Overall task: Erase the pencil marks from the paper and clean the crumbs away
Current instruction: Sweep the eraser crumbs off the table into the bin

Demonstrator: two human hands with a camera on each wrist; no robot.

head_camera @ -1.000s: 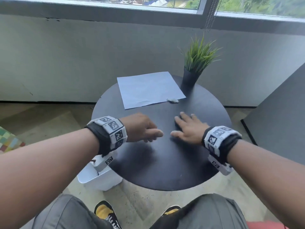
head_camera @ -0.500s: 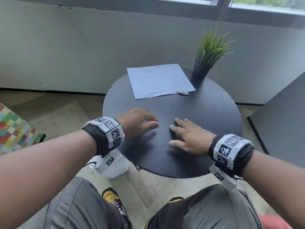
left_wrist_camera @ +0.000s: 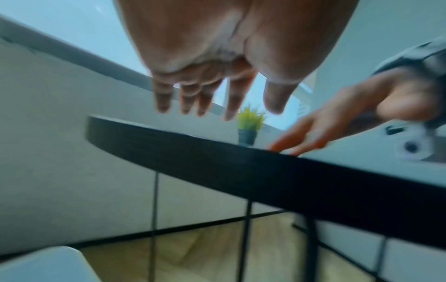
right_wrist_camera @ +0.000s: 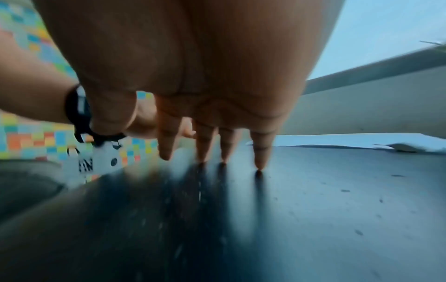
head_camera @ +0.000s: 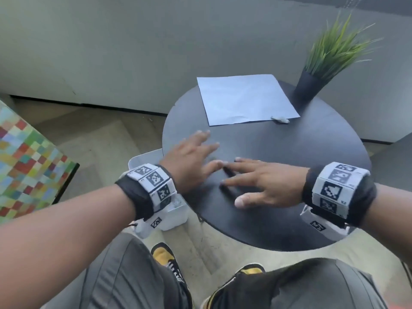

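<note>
A person seated at a round black table [head_camera: 312,175] is spreading both hands over its near half. The left hand [head_camera: 189,159] is hovering just above the surface with fingers straight and fanned, holding nothing; the right hand [head_camera: 260,184] is lying flat beside it, fingertips [right_wrist_camera: 259,164] touching the dark top, also empty. The pale blue-white sheet of paper [head_camera: 243,99] is sitting at the far side of the table, well apart from both hands, with a small whitish eraser [head_camera: 280,119] resting at its near right corner and a green grass plant in a black pot [head_camera: 312,85] standing just beyond. No pencil marks are showing on the sheet at this range, though the view is too distant to be sure. Small specks are dotting the tabletop in the right wrist view, so the sweeping of crumbs is likely not finished. A white bin [head_camera: 171,217] is waiting below the table's left edge.
</note>
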